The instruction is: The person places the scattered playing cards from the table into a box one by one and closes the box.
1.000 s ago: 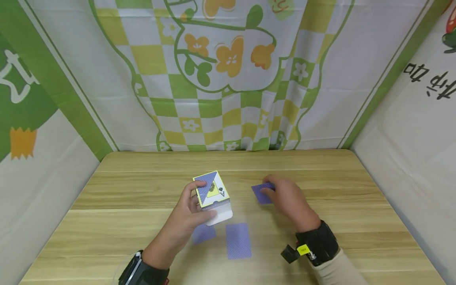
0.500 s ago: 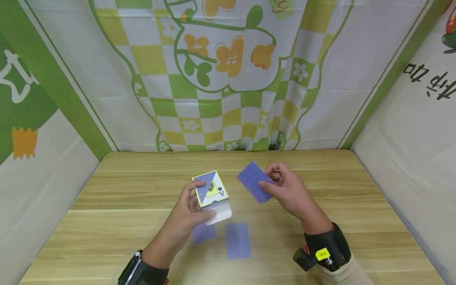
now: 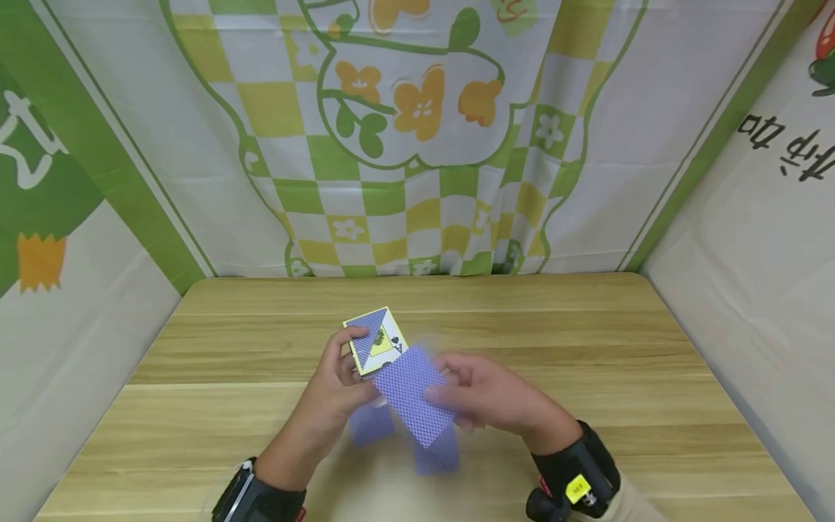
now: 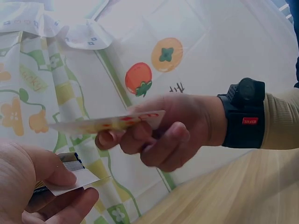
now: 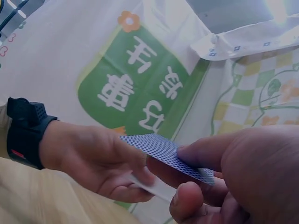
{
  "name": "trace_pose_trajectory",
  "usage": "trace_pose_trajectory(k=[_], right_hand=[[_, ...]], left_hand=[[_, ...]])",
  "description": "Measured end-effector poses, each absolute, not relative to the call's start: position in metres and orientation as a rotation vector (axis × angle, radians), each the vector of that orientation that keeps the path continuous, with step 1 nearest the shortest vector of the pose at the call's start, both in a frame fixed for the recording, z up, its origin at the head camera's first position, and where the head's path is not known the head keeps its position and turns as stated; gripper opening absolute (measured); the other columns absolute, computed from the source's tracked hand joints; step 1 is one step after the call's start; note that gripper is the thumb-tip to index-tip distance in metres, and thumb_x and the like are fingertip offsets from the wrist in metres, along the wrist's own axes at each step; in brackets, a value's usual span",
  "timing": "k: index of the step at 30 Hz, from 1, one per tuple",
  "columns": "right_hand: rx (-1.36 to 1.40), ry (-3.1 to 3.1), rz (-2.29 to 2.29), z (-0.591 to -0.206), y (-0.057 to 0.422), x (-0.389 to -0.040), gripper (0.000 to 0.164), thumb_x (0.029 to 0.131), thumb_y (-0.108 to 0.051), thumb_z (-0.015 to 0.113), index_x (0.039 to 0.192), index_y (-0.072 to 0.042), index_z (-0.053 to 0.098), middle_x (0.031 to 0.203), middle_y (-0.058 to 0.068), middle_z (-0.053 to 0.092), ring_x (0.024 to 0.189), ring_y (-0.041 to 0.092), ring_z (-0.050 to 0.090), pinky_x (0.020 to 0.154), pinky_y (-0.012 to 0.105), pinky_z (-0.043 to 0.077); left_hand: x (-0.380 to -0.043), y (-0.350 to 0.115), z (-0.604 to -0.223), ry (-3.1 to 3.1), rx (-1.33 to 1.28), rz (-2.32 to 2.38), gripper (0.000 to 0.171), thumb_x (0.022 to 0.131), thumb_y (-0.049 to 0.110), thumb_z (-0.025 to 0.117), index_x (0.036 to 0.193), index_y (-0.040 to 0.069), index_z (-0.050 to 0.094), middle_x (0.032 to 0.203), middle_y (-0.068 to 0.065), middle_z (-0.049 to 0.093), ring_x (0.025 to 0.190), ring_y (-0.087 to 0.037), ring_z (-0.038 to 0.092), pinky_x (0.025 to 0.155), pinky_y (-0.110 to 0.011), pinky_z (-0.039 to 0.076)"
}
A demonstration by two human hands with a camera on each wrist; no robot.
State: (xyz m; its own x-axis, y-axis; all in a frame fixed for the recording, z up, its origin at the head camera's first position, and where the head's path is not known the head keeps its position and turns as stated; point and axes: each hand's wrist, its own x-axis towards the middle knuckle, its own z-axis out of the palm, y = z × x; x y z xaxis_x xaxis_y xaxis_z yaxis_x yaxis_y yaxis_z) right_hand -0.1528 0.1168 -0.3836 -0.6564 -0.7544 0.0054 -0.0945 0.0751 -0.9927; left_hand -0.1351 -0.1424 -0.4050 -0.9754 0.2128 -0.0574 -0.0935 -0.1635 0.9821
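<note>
My left hand (image 3: pixel 329 395) grips a card box (image 3: pixel 375 341) printed with a blue check corner and an ace, its white flap (image 4: pixel 77 181) open under the thumb. My right hand (image 3: pixel 492 395) pinches a blue-backed playing card (image 3: pixel 412 395) between thumb and fingers. In the head view that card covers the box's lower end; whether they touch I cannot tell. Seen in the left wrist view, the card's face has red marks. On the table below lie two more blue-backed cards, one (image 3: pixel 372 425) partly behind my left hand and one (image 3: pixel 438 457) partly under the held card.
The wooden table (image 3: pixel 587 348) has rounded far corners. Behind it hangs a green-and-yellow checked cloth (image 3: pixel 385 210), with printed white cloth (image 3: pixel 737 239) on the right side. Black bands (image 3: pixel 577 471) sit on both wrists.
My right hand has lifted the playing card off the table at the right and carried it left and nearer, over the box's lower end. My left hand has shifted slightly left with the box.
</note>
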Motion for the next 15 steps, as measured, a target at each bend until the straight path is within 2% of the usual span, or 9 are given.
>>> trace_pose_trajectory(k=[5,10,15], right_hand=[[-0.777,1.828,-1.526,-0.392,0.109,-0.151,0.023,0.102,-0.025,0.06,0.116,-0.007,0.061,0.07,0.001,0.063,0.051,0.007,0.049,0.045,0.02,0.038],[-0.743,1.802,-1.524,-0.398,0.104,-0.152,0.025,0.102,-0.026,0.059,0.119,-0.008,0.061,0.07,0.003,0.061,0.05,0.009,0.048,0.045,0.021,0.036],[-0.701,1.825,-1.561,-0.401,0.101,-0.154,0.029,0.104,-0.027,0.056,0.126,-0.009,0.059,0.077,0.004,0.067,0.05,0.01,0.047,0.045,0.023,0.035]], left_hand=[[-0.134,-0.143,-0.403,1.899,0.122,2.248,0.075,0.086,-0.016,0.057,0.145,0.02,0.026,0.133,-0.022,0.048,0.105,-0.02,0.061,0.079,-0.025,0.055],[-0.134,-0.142,-0.403,1.888,0.125,2.254,0.077,0.086,-0.015,0.061,0.145,0.02,0.025,0.133,-0.022,0.047,0.105,-0.022,0.063,0.079,-0.025,0.056],[-0.134,-0.141,-0.403,1.89,0.149,2.255,0.082,0.081,-0.015,0.063,0.144,0.019,0.024,0.13,-0.022,0.049,0.104,-0.025,0.062,0.079,-0.029,0.056]])
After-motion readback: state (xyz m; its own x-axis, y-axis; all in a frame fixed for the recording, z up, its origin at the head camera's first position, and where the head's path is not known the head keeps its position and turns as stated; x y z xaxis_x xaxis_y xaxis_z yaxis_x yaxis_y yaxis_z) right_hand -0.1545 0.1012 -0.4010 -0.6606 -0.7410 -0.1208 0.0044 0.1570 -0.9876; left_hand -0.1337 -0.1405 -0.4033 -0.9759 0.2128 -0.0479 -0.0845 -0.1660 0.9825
